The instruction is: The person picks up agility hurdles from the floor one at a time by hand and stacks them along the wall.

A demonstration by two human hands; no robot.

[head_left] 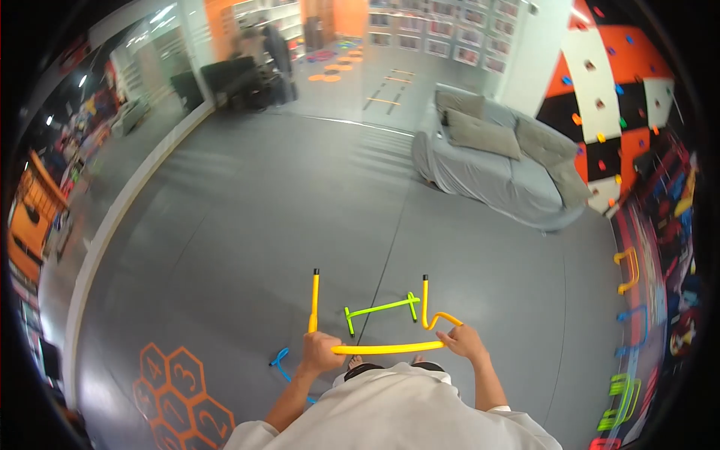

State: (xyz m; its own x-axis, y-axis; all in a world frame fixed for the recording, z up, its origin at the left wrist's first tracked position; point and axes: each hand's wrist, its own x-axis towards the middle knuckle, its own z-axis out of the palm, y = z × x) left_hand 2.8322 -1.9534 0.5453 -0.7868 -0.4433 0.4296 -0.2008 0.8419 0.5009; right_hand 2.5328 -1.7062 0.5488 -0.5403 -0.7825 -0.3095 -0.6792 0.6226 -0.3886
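Note:
A yellow hurdle (388, 349) made of bent tube is held up in front of my body. Its two black-tipped legs point away from me. Closed around its left corner is my left hand (322, 352); my right hand (463, 341) grips the right corner, where the tube bends. Beyond the crossbar a green hurdle (381, 307) stands on the grey floor. Beside my left forearm lies a blue hurdle (280, 364) on the floor, partly hidden by my arm and shirt.
A grey covered sofa (495, 165) with cushions stands ahead to the right, near a climbing wall (600, 97). Yellow, blue and green hurdles (628, 270) line the right side. Orange numbered hexagons (184, 373) mark the floor at left. A mirror wall (142, 97) runs along the left.

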